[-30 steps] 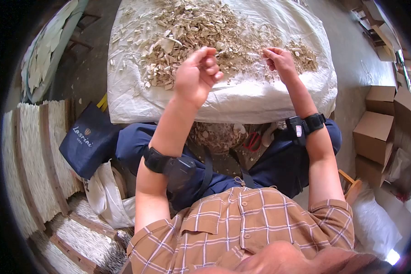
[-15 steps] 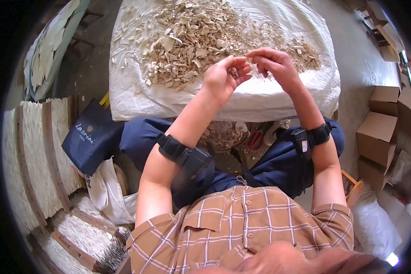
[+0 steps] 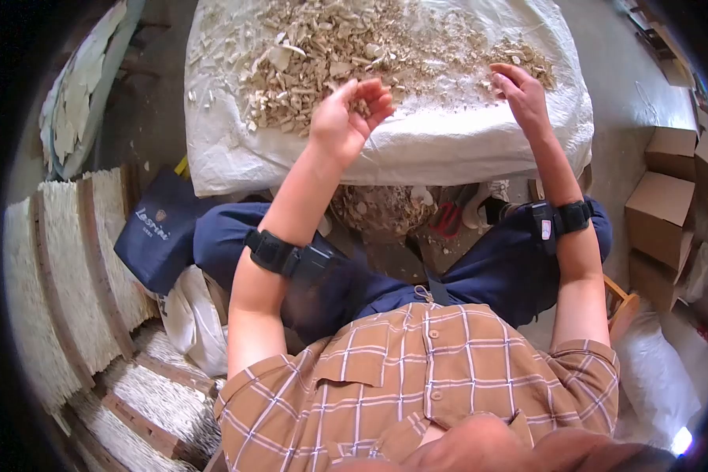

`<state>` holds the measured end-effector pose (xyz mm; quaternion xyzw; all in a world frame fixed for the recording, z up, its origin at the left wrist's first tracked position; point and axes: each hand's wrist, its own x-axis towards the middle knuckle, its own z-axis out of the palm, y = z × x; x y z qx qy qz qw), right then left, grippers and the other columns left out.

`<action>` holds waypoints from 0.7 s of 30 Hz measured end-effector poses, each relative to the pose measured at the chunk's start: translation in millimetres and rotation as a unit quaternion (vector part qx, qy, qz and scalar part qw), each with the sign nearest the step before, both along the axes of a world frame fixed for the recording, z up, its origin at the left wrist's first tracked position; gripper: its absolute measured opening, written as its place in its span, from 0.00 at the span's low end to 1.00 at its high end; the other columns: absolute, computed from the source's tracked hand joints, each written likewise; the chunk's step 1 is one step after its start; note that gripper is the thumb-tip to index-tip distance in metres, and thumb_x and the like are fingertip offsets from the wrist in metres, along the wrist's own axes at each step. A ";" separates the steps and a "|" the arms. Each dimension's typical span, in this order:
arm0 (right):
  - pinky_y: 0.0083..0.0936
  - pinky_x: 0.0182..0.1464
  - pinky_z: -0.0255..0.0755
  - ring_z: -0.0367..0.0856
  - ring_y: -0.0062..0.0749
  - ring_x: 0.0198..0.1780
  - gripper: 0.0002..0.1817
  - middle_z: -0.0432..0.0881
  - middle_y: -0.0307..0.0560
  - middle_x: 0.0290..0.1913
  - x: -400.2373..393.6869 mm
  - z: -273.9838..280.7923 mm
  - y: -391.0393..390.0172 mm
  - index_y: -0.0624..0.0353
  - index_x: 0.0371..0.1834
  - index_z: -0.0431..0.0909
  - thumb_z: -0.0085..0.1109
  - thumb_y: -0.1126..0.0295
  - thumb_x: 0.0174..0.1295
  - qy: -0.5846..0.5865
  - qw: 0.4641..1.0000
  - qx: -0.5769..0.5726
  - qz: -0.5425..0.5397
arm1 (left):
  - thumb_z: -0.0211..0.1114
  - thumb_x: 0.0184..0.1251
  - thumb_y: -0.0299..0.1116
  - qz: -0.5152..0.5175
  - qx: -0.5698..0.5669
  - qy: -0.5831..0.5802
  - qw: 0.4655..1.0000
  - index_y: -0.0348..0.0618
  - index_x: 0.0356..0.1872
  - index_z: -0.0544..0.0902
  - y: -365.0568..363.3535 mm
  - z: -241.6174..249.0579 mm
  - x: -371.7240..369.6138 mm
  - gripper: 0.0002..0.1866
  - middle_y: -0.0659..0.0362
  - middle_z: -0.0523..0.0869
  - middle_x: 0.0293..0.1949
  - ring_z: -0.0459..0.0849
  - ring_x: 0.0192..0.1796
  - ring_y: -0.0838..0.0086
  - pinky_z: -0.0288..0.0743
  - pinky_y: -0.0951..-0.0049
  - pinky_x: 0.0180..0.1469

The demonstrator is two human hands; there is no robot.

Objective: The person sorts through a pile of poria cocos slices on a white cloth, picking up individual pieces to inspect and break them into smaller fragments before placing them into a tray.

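A large pile of beige dried chips (image 3: 303, 67) covers the left and middle of a white cloth (image 3: 236, 161) over the table. My left hand (image 3: 348, 116) is at the near edge of this pile, palm turned up. Its fingers curl around a few small chips lying in the palm. On the right, my right hand (image 3: 522, 93) hovers by a smaller heap of finer chips (image 3: 527, 57). Its thumb and forefinger are apart, and I make out nothing held between them.
Under the table edge are a container of chips (image 3: 381, 208) and red-handled scissors (image 3: 447, 219). A dark blue bag (image 3: 156, 232) and racks of pale strips (image 3: 63, 275) stand left. Cardboard boxes (image 3: 659, 206) are stacked on the right.
My hands were close together over the middle of the cloth. The right has moved away to the smaller heap and its fingers have parted; the left has shifted left, still cupped.
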<state>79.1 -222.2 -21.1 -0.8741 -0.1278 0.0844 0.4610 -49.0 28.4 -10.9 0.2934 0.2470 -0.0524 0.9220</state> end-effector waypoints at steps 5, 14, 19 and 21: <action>0.31 0.49 0.70 0.75 0.36 0.45 0.18 0.77 0.51 0.43 -47.4 11.2 42.0 0.63 0.44 0.73 0.40 0.59 0.64 0.296 0.879 0.373 -0.030 | 0.40 0.68 0.37 0.026 -0.048 -0.051 0.997 0.29 0.41 0.71 -18.9 7.3 2.0 0.19 0.49 0.76 0.38 0.76 0.43 0.63 0.71 0.62 0.53; 0.28 0.51 0.64 0.71 0.30 0.43 0.20 0.74 0.45 0.37 -79.8 15.3 120.6 0.63 0.36 0.71 0.32 0.57 0.65 0.372 0.566 0.719 -0.158 | 0.40 0.68 0.42 0.063 0.107 -0.223 0.967 0.33 0.42 0.73 -66.2 25.4 18.4 0.21 0.52 0.78 0.40 0.75 0.44 0.71 0.65 0.73 0.52; 0.30 0.52 0.67 0.73 0.34 0.45 0.14 0.74 0.50 0.41 -80.8 16.0 124.4 0.64 0.40 0.69 0.39 0.64 0.63 0.405 0.524 0.722 -0.201 | 0.38 0.67 0.49 0.008 0.253 -0.279 0.926 0.35 0.52 0.67 -66.8 29.6 17.9 0.26 0.51 0.73 0.50 0.69 0.53 0.69 0.58 0.71 0.58; 0.30 0.50 0.70 0.73 0.37 0.45 0.14 0.74 0.51 0.42 -80.1 13.2 125.8 0.64 0.41 0.69 0.39 0.64 0.63 0.403 0.515 0.727 -0.209 | 0.40 0.66 0.51 0.025 0.249 -0.283 0.926 0.35 0.54 0.66 -65.8 31.8 19.7 0.28 0.51 0.71 0.53 0.66 0.57 0.69 0.56 0.71 0.59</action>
